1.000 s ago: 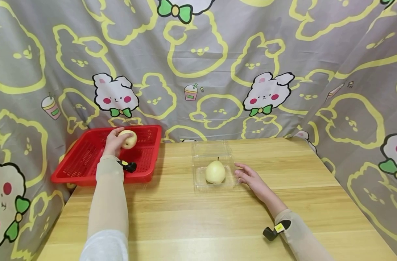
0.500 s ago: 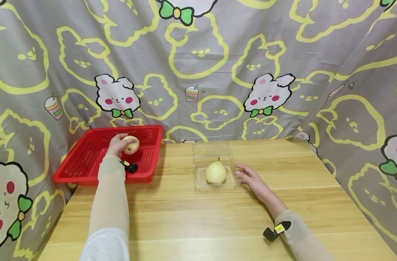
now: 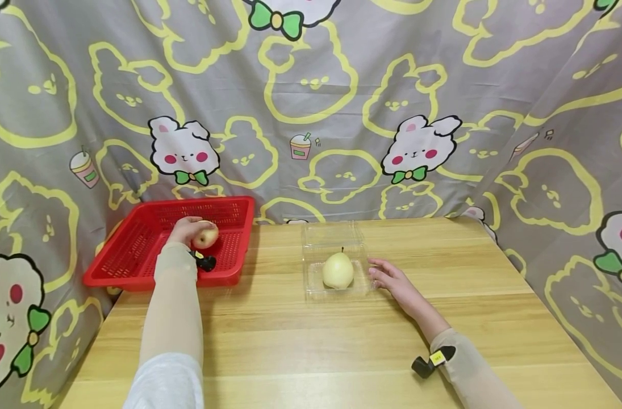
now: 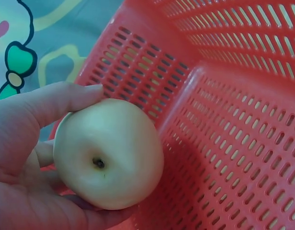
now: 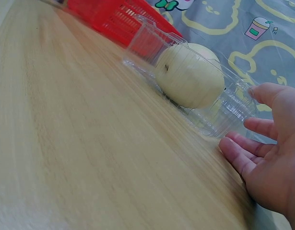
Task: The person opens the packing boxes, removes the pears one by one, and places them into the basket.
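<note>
Over the floor of the red basket [image 3: 229, 241], my left hand [image 3: 185, 228] grips a pale yellow pear [image 3: 206, 236], thumb on one side and fingers curled round the other. The left wrist view shows the dark dimpled end of this pear [image 4: 109, 155]; whether it touches the basket floor I cannot tell. A second pear [image 3: 338, 271], stem up, sits in a clear hinged plastic box [image 3: 313, 287] with its lid folded back. Fingers extended, my right hand [image 3: 395, 281] rests by the box's right side; in the right wrist view its fingertips [image 5: 229, 143] are at the box's edge.
The wooden table [image 3: 311, 352] carries the basket at its back left and the plastic box near the middle. A patterned grey curtain [image 3: 336, 130] hangs behind and along both sides, close to the basket.
My left hand, gripping the pear, has moved lower and slightly right inside the basket. The right hand and the boxed pear stay in place.
</note>
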`<move>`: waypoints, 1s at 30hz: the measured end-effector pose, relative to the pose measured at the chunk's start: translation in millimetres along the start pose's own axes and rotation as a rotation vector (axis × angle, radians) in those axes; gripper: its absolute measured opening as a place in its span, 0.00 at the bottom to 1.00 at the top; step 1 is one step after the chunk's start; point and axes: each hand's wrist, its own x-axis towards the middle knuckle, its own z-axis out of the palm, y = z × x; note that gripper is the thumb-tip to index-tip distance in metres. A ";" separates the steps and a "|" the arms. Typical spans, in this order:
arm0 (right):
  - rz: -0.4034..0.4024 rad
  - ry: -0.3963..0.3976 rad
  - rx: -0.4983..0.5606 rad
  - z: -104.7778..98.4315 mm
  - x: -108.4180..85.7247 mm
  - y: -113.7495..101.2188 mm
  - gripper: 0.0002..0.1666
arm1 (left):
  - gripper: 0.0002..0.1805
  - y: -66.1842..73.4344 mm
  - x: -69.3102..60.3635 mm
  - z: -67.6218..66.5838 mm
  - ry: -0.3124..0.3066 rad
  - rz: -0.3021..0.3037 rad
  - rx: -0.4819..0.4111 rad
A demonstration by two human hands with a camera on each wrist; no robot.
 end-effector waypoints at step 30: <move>0.007 0.004 -0.016 0.5 0.0 -1.2 0.36 | 0.45 -4.7 0.4 -4.0 -0.067 -0.092 0.102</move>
